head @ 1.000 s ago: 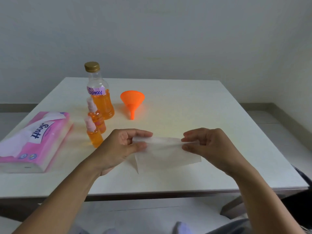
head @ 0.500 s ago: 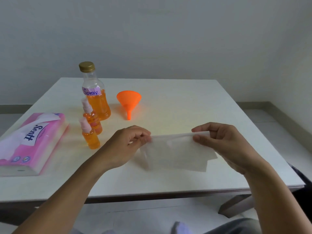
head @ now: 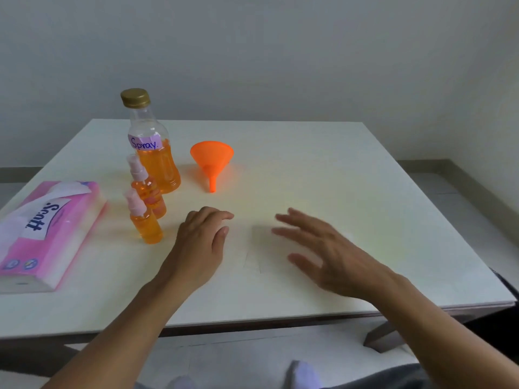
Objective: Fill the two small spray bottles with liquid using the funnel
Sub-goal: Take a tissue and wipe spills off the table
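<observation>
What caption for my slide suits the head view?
Left hand and right hand over a tissue, near filled small spray bottles and orange funnel.

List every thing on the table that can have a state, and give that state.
large bottle: upright, capped, about half full.
nearer spray bottle: upright, top on, filled.
farther spray bottle: upright, top on, filled.
funnel: on its side, empty.
tissue pack: open, a sheet sticking out.
loose tissue: flat on the table.
left hand: loosely curled, holding nothing.
right hand: open, fingers spread.

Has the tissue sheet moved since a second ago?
Yes, downward: the tissue sheet, earlier held up off the table, now lies flat on it, nearer than the funnel.
</observation>
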Demonstrator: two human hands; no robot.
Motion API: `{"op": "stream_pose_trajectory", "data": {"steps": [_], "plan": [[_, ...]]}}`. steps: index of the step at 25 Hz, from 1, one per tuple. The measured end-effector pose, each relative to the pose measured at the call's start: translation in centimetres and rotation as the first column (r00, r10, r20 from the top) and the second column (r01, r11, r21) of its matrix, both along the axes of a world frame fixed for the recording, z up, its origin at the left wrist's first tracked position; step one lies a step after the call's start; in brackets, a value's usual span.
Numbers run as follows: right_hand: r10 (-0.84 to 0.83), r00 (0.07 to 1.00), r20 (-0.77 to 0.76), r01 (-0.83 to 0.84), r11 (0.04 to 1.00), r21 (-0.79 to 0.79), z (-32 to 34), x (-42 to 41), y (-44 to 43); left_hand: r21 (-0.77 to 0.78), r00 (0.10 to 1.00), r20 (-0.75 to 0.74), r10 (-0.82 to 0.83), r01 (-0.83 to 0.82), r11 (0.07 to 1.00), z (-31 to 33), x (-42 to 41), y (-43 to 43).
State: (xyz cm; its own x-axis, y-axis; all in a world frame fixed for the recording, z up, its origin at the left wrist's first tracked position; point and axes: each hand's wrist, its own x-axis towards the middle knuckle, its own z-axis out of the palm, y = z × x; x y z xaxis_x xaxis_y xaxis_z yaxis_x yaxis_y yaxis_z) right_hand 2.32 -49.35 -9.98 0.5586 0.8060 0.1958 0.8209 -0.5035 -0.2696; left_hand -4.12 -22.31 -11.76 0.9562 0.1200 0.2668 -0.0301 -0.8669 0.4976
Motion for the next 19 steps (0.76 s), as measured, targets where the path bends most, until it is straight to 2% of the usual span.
{"op": "stream_pose_trajectory", "data": {"steps": [2, 5, 7, 9, 11, 14, 17, 19], "plan": [[0.158, 0.986, -0.059, -0.166, 0.973, -0.16, -0.8, 0.4, 1.1, 0.126, 1.0, -0.003, 0.018, -0.017, 0.992, -0.7, -0.8, 0.1], [0.178, 0.98, -0.083, -0.191, 0.965, -0.18, -1.5, 1.3, 2.6, 0.155, 0.997, -0.029, 0.078, -0.072, 0.985, -1.1, -0.9, -0.2], [0.096, 0.995, -0.017, -0.098, 0.977, -0.187, -1.8, 2.8, 4.2, 0.137, 0.989, -0.069, 0.133, -0.123, 0.983, -1.3, -0.7, -0.2], [-0.057, 0.997, 0.053, 0.067, 0.974, -0.218, -2.0, 5.0, 6.4, 0.109, 0.979, -0.099, 0.175, -0.165, 0.98, -1.5, -0.6, -0.3], [-0.188, 0.979, 0.078, 0.202, 0.948, -0.246, -1.9, 7.4, 8.5, 0.098, 0.976, -0.113, 0.184, -0.173, 0.98, -1.5, -0.8, -0.3], [-0.299, 0.951, 0.083, 0.31, 0.917, -0.252, -2.2, 9.7, 8.0, 0.087, 0.977, -0.127, 0.172, -0.162, 0.983, -1.4, -1.1, -0.1], [-0.47, 0.876, 0.109, 0.481, 0.841, -0.247, -2.5, 11.3, 2.6, 0.096, 0.977, -0.128, 0.17, -0.158, 0.983, -1.4, -1.0, 0.0], [-0.619, 0.772, 0.142, 0.632, 0.727, -0.267, -2.2, 12.5, -2.1, 0.104, 0.977, -0.128, 0.169, -0.156, 0.982, -1.4, -0.9, -0.2]]}}
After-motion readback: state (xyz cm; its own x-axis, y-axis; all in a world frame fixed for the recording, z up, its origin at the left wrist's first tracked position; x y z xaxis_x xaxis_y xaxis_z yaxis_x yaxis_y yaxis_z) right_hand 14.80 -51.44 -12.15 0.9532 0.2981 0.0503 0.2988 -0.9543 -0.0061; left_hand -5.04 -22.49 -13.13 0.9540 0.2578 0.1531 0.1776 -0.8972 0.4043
